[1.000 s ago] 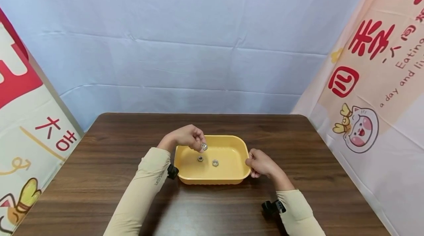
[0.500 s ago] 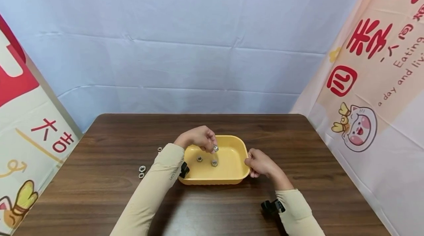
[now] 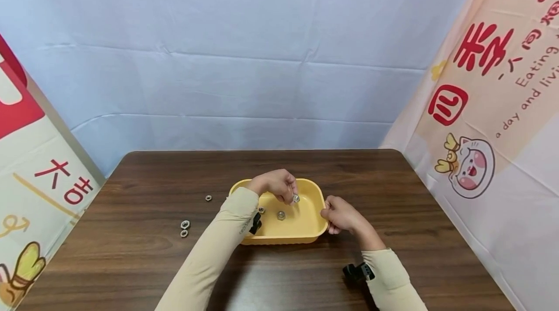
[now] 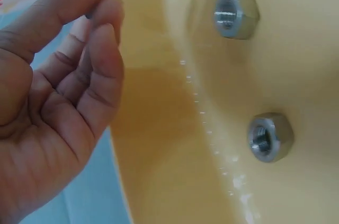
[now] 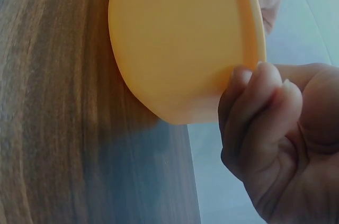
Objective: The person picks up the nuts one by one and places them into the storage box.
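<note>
My left hand (image 3: 278, 186) pinches a small metal nut (image 3: 296, 198) between thumb and fingertips, above the right half of a yellow tray (image 3: 314, 239). In the left wrist view the fingers of that hand (image 4: 69, 75) almost wholly cover the nut. Two hex nuts lie on the tray floor: one near the middle (image 3: 281, 215), and a second nut (image 3: 261, 210) to its left, close to the wrist camera. At the tray's right end my right hand (image 3: 342, 215) grips the rim; in the right wrist view its curled fingers (image 5: 259, 107) wrap over the edge.
Left of the tray, three more nuts lie on the dark wooden table (image 3: 144, 253): one small nut (image 3: 208, 198) farther back, then a larger nut (image 3: 185, 224) beside a smaller nut (image 3: 184, 234). A pale cloth (image 3: 244, 58) hangs behind the table, with printed banners at both sides.
My left hand, still pinching the nut, has moved rightward across the tray. The loose nuts on the table, first hidden by the arm, now show. My right hand keeps its grip on the rim.
</note>
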